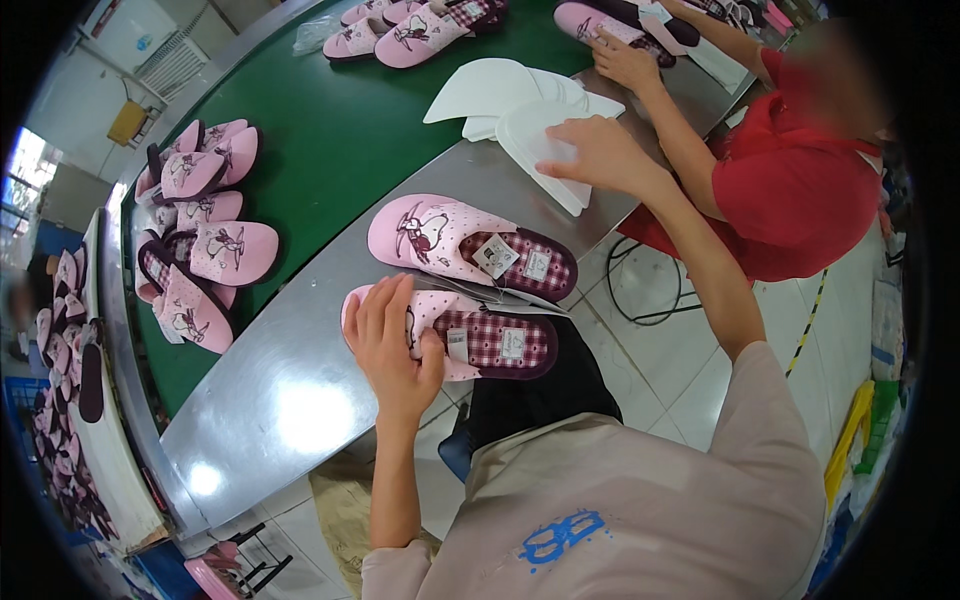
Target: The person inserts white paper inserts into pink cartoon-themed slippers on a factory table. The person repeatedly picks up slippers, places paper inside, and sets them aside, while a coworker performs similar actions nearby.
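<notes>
Two pink slippers with a cartoon print and plaid insoles lie side by side at the metal table's edge. My left hand (392, 345) lies over the toe of the near slipper (503, 343), fingers across its upper and thumb at the opening, gripping it. Just beyond is the far slipper (440, 235), with a tag (495, 256) on its insole. My right hand (600, 152) reaches to a fanned pile of white insole-shaped sheets (490, 88). Its fingers are on the nearest white sheet (545, 185), which is angled off the pile toward the table edge.
A green belt (330, 130) runs beyond the metal table edge (270, 365). More pink slippers (235, 250) are stacked on it at left, others (415, 35) at the back. At right a person in red (800, 190) handles another slipper (590, 22). A rack of slippers (60, 400) stands far left.
</notes>
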A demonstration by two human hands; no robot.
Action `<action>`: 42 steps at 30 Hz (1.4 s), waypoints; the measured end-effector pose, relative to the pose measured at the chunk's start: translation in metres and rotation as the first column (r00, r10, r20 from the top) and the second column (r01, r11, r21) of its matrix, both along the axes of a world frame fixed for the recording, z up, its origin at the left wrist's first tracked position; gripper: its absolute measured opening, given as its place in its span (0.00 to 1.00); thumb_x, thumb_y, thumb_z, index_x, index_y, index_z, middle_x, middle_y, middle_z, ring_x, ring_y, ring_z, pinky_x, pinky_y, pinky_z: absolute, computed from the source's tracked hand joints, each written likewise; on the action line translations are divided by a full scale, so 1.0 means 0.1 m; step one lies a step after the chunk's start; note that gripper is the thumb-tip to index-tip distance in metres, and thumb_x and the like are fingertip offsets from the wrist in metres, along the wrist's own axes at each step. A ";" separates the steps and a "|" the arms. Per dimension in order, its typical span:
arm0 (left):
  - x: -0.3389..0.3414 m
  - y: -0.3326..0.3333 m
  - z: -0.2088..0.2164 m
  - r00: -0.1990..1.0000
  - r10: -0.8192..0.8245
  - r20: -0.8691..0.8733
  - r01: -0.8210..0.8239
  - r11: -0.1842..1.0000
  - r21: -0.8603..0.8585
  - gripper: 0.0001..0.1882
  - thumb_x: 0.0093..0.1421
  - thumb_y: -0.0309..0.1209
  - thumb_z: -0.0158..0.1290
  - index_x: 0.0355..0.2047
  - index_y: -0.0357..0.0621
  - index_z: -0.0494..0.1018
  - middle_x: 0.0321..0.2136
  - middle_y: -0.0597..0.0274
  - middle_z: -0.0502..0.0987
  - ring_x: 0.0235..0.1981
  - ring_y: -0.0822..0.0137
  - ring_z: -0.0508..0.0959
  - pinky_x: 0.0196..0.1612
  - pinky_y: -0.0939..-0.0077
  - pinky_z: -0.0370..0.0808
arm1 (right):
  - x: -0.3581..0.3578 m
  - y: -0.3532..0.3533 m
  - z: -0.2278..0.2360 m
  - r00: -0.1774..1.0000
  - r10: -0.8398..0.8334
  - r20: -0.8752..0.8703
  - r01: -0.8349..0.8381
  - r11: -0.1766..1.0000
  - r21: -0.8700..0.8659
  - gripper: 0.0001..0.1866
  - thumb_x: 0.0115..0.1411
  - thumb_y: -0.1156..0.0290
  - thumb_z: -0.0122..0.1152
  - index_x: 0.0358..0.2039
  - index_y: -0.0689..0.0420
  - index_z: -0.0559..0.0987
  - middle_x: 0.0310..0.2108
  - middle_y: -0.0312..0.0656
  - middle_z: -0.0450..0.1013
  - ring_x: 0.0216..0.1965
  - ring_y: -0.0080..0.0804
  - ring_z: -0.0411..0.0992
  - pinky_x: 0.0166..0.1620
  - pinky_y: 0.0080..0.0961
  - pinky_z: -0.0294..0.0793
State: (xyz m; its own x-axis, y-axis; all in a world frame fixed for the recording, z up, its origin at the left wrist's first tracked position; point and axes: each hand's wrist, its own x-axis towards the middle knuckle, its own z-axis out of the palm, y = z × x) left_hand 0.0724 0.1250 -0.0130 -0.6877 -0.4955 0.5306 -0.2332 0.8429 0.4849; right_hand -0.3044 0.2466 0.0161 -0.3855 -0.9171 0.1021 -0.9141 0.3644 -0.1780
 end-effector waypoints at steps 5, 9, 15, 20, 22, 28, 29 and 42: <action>-0.01 0.01 -0.03 1.000 0.016 -0.006 -0.016 1.000 0.001 0.29 0.52 0.30 0.53 0.57 0.38 0.76 0.56 0.53 0.78 0.62 0.52 0.75 0.74 0.46 0.56 | -0.01 0.09 0.05 0.988 -0.003 0.153 0.020 0.994 -0.109 0.26 0.72 0.50 0.55 0.55 0.59 0.83 0.41 0.57 0.83 0.46 0.56 0.81 0.52 0.48 0.79; 0.00 0.01 -0.02 1.000 0.009 0.006 -0.009 1.000 -0.004 0.29 0.54 0.30 0.53 0.58 0.38 0.76 0.57 0.53 0.78 0.63 0.53 0.74 0.74 0.46 0.54 | 0.14 0.14 0.06 0.993 -0.060 0.105 0.070 0.993 -0.099 0.21 0.75 0.62 0.48 0.60 0.59 0.77 0.35 0.62 0.81 0.43 0.58 0.81 0.47 0.53 0.79; 0.10 0.06 0.00 0.999 -0.015 0.046 0.014 1.000 0.024 0.30 0.63 0.34 0.53 0.64 0.38 0.72 0.64 0.49 0.74 0.68 0.50 0.69 0.76 0.46 0.50 | 0.29 0.21 -0.19 0.997 -0.027 -0.072 0.024 0.999 -0.042 0.28 0.66 0.72 0.55 0.67 0.62 0.70 0.51 0.60 0.78 0.49 0.57 0.78 0.53 0.49 0.79; 0.32 0.14 0.06 0.998 -0.045 0.031 0.042 0.995 0.094 0.32 0.69 0.39 0.51 0.70 0.39 0.67 0.69 0.48 0.70 0.71 0.46 0.67 0.77 0.45 0.48 | 0.32 0.42 -0.07 0.997 0.063 -0.034 -0.071 0.937 -0.343 0.27 0.63 0.81 0.52 0.65 0.60 0.75 0.60 0.54 0.76 0.57 0.56 0.75 0.62 0.43 0.75; 0.38 0.17 0.12 0.997 -0.068 -0.032 0.073 0.986 0.152 0.33 0.69 0.41 0.53 0.70 0.38 0.67 0.69 0.47 0.70 0.71 0.47 0.67 0.76 0.46 0.51 | 0.53 0.62 0.12 0.986 -0.063 -0.152 -0.016 0.884 -0.467 0.26 0.63 0.80 0.54 0.63 0.60 0.77 0.58 0.52 0.77 0.57 0.56 0.75 0.61 0.44 0.75; 0.21 0.47 0.52 0.898 -0.211 -0.385 0.353 0.870 0.345 0.42 0.66 0.43 0.59 0.74 0.36 0.59 0.71 0.45 0.66 0.70 0.47 0.69 0.72 0.49 0.62 | 1.46 1.12 0.91 0.945 0.230 0.231 -0.038 0.780 -0.625 0.19 0.78 0.65 0.50 0.62 0.60 0.77 0.56 0.50 0.80 0.54 0.49 0.79 0.58 0.36 0.76; 0.15 0.54 0.56 0.857 -0.229 -0.462 0.414 0.840 0.351 0.45 0.65 0.42 0.61 0.75 0.35 0.56 0.72 0.46 0.65 0.70 0.46 0.69 0.71 0.49 0.64 | 1.61 1.19 0.98 0.910 0.263 0.321 -0.025 0.807 -0.590 0.21 0.79 0.61 0.48 0.61 0.60 0.78 0.55 0.50 0.80 0.53 0.48 0.80 0.57 0.34 0.76; 0.40 1.19 0.56 0.795 -0.095 -0.599 0.562 0.487 0.668 0.68 0.52 0.42 0.76 0.79 0.41 0.39 0.67 0.44 0.66 0.66 0.53 0.71 0.68 0.56 0.69 | 2.80 1.30 0.24 0.948 0.245 -0.204 -0.318 0.670 -0.671 0.36 0.53 0.75 0.65 0.65 0.58 0.75 0.66 0.52 0.71 0.63 0.50 0.72 0.70 0.54 0.64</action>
State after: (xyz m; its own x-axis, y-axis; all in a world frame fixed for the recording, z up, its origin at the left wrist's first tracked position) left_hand 0.1124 0.2443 0.0431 -0.7041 -0.6365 0.3148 0.3992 0.0119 0.9168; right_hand -0.0247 0.3763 0.0397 -0.0770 -0.6372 0.7668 -0.9770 -0.1051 -0.1854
